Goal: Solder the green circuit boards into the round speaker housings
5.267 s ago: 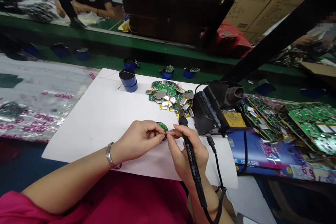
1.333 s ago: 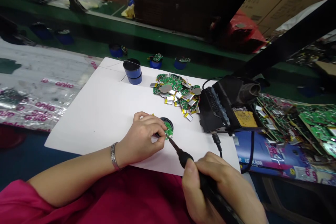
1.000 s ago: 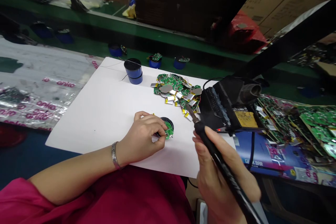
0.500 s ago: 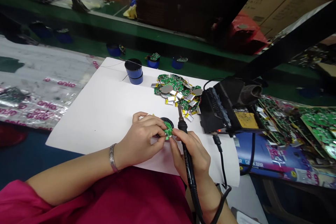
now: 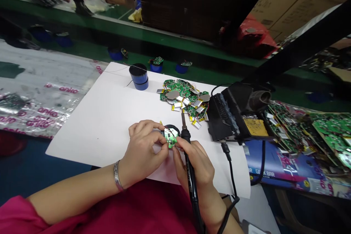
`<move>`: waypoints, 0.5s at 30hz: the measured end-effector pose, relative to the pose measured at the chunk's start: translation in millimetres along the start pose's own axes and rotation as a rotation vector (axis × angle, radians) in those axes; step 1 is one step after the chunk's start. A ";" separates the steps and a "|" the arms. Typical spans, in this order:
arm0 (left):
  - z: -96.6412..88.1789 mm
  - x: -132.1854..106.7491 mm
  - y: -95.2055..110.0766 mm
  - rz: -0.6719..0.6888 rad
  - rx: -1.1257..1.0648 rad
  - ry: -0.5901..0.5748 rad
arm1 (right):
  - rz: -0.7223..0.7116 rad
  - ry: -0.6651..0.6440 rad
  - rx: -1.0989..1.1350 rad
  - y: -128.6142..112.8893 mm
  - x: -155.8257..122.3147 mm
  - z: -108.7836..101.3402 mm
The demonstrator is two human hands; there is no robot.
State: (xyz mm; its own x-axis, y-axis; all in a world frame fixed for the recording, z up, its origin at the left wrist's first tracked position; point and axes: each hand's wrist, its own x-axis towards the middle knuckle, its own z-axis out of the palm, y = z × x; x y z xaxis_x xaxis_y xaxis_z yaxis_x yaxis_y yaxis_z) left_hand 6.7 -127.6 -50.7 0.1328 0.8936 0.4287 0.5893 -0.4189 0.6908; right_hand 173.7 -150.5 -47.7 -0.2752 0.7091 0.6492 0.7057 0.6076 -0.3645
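My left hand [image 5: 145, 146] pinches a small round green circuit board [image 5: 171, 138], tilted up over a black round housing [image 5: 172, 130] on the white sheet [image 5: 115, 117]. My right hand [image 5: 196, 162] touches the board's right edge with thumb and forefinger. It also grips a black soldering iron [image 5: 189, 168], whose tip points up and away toward the pile of green boards and small batteries [image 5: 185, 97]. A silver bracelet sits on my left wrist.
A black soldering station [image 5: 233, 115] stands right of the sheet, with trays of green boards [image 5: 315, 128] beyond it. A blue-black spool [image 5: 139, 76] stands at the sheet's far edge, with blue cups [image 5: 156, 65] behind. Another person works at the far left.
My right hand lifted the iron tip off the board, swung right, then came back to the board with the tip pointing up. The board now stands more tilted toward me.
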 end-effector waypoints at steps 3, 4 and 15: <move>2.1 -0.7 0.4 -0.017 -0.012 0.011 | -0.008 0.014 0.004 0.1 1.9 1.8; 2.8 -1.1 0.4 -0.024 -0.012 0.012 | -0.014 0.022 0.004 0.0 2.4 2.3; 4.3 -0.1 3.6 -0.109 0.007 -0.049 | 0.373 0.315 0.137 -1.8 22.8 -34.6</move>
State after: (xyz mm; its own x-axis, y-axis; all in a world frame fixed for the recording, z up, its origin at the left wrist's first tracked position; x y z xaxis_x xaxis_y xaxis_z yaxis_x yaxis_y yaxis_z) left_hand 12.3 -128.5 -50.8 0.1063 0.9405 0.3227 0.6081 -0.3183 0.7273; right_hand 188.7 -147.8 -9.1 0.2043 0.7574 0.6202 0.6203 0.3900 -0.6805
